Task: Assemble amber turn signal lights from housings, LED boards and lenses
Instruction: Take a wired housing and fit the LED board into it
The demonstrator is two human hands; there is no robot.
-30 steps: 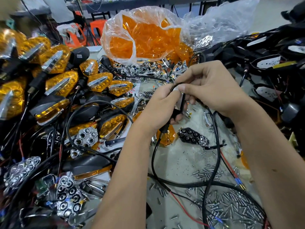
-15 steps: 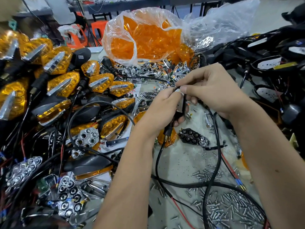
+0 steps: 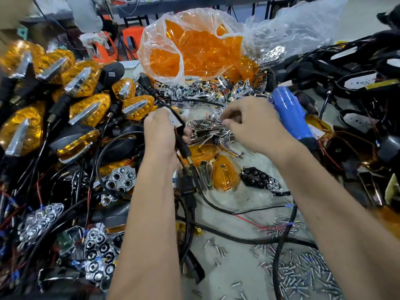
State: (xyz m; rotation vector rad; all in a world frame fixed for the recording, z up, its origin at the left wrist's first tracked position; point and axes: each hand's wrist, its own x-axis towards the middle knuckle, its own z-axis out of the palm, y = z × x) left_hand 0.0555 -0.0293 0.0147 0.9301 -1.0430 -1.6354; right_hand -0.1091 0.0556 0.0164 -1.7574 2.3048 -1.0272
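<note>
Housing (image 3: 173, 124) was gripped by left hand (image 3: 159, 131), reflector (image 3: 203, 124) pinched by right hand (image 3: 255, 124); beyond them, bag (image 3: 151, 46) filled with amber lenses (image 3: 201, 53).

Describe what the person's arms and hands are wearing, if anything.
Nothing shows on either one. The left hand and right hand are bare, with no gloves, rings or watch in view, and both forearms are uncovered down to the bottom edge of the picture; no sleeve reaches into view.

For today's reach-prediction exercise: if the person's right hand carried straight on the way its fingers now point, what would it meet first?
The right hand points leftward; its fingertips are already at the chrome reflector plate, so that comes first. Whether they touch it yet is unclear.
</note>
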